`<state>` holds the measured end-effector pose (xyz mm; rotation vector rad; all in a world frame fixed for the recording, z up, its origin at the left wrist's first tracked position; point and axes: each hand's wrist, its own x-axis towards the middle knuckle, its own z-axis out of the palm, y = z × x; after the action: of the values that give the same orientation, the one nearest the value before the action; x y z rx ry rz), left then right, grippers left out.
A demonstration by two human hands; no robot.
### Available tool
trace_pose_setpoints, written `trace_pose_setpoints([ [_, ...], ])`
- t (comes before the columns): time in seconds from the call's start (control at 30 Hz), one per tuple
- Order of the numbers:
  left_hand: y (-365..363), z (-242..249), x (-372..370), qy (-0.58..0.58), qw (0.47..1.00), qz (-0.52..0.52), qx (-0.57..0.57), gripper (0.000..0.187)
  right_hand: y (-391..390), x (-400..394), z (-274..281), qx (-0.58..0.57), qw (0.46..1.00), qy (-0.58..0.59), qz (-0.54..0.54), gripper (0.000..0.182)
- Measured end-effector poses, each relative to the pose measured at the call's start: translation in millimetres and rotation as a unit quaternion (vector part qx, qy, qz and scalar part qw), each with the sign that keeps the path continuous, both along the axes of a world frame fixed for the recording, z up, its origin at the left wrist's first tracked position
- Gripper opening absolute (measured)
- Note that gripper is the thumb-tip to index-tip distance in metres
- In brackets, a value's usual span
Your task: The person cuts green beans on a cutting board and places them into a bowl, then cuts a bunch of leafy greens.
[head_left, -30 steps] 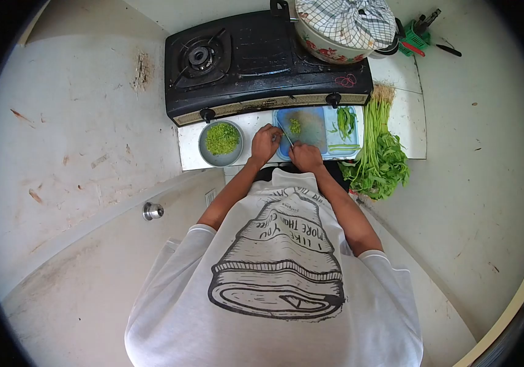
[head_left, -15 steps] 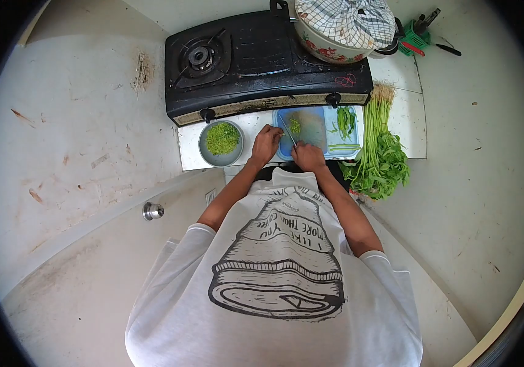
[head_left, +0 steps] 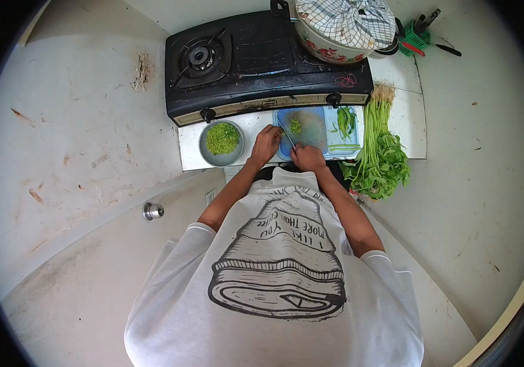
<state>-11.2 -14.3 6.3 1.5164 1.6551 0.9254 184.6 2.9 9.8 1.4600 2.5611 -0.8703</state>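
My right hand point(head_left: 308, 158) is closed around the handle of a knife point(head_left: 287, 134), whose blade slants up and left over a blue cutting board point(head_left: 312, 129). My left hand point(head_left: 266, 144) rests at the board's left edge, fingers pinched together close to the blade. What those fingers hold is too small to make out. Chopped green bits point(head_left: 295, 126) lie just right of the blade. On the board's lighter right part are green leaves point(head_left: 345, 121) and a few cut stalks point(head_left: 344, 147). Left of my left hand stands a grey bowl point(head_left: 203, 153) holding chopped greens point(head_left: 222, 138).
A black gas stove point(head_left: 262, 61) stands behind the board, with a cloth-covered floral pot point(head_left: 335, 52) on its right side. A bunch of leafy greens with roots point(head_left: 379, 140) lies right of the board, over the counter edge. A green basket point(head_left: 415, 43) with utensils sits at back right.
The knife blade has shifted slightly to the left, nearer my left fingertips. My right hand has moved a little left with it. Everything else looks the same.
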Motion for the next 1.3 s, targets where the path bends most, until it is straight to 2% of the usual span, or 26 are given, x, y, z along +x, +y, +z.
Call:
trace_pose_setpoints([
  [0.17,0,-3,-2,0.022,0.999,-0.024,0.031,0.019,0,0,4,0.001,1.000,-0.006,0.014,0.041],
  [0.43,2,-4,-1,0.028,0.999,-0.018,0.005,0.019,3,-6,-8,0.010,1.000,0.000,0.011,0.038],
  [0.77,0,-5,1,0.009,1.000,0.020,0.012,0.017,0,0,6,-0.003,0.999,-0.044,-0.010,0.039],
  [1.3,0,-6,2,0.015,0.999,-0.010,0.031,0.019,1,0,5,-0.017,1.000,-0.014,-0.004,0.041],
])
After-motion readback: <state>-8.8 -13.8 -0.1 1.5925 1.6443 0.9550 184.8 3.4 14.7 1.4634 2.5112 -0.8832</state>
